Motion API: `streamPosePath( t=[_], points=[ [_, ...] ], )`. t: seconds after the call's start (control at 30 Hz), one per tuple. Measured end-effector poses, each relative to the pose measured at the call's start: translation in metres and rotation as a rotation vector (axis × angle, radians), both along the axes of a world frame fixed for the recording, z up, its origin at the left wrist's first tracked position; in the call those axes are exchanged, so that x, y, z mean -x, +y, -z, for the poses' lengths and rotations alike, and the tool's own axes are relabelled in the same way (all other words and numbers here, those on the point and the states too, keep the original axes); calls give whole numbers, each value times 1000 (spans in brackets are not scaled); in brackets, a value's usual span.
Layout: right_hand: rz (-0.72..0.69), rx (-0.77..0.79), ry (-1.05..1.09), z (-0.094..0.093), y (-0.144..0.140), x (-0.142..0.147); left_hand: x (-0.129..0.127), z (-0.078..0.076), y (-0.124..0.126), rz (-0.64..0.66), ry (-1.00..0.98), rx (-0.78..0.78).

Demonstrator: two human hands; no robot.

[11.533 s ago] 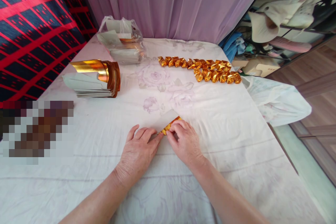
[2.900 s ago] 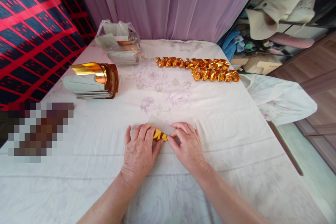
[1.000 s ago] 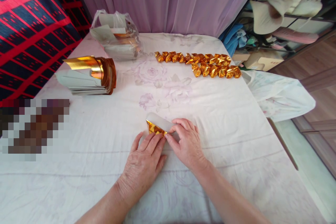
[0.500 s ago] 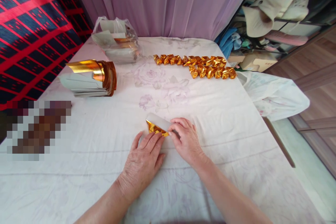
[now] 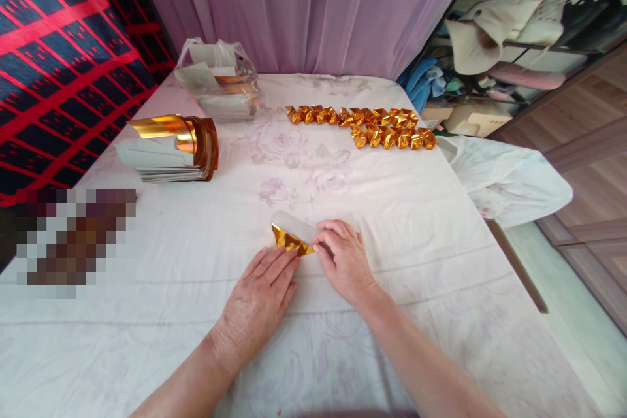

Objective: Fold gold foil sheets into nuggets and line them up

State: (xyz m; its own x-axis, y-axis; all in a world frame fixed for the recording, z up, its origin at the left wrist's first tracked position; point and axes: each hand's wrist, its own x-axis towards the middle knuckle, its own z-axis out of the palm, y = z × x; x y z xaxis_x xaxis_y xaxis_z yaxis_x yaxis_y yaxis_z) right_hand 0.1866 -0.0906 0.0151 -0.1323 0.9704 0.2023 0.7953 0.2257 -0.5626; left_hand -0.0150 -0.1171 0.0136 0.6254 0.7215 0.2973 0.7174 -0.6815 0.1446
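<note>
Foil [image 5: 289,239] x1, R fingers [image 5: 326,259] pinching it, L fingers [image 5: 274,266] laid flat, 2 gold-knot [image 5: 390,138] rows

Folded paper sheet [image 5: 294,230], pale grey on its far side, shiny gold foil (creased, catching the light) along its near side, lying aslant on the flower-printed white cloth [image 5: 210,228]

Folded gold pieces [image 5: 393,138] line a tabletop [image 5: 416,222] draped in pale floral cloth [image 5: 166,241].
The pieces run in two adjoining rows toward the far right; at far left sits a clear plastic bag [image 5: 218,98] of papers, with a stack of gold-and-grey sheets [image 5: 166,151] nearer. One partly folded sheet [image 5: 290,235] lies near centre.
</note>
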Motion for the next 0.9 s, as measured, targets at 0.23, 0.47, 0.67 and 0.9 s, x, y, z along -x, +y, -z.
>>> streamPosePath(
  t=[0.23,0.47,0.67,0.9],
  points=[
    [-3,-13,-23,-1,0,1,-3,-4,-7,-50,13,-39],
    [36,-36,-92,-5,-3,10,-5,-6,-6,-59,-1,-32],
    [71,-7,-55,-2,-2,11,-5,-7,-6,-63,1,-35],
    [48,19,32,0,1,6,-4,-8,-4,-56,19,-56]
  ],
)
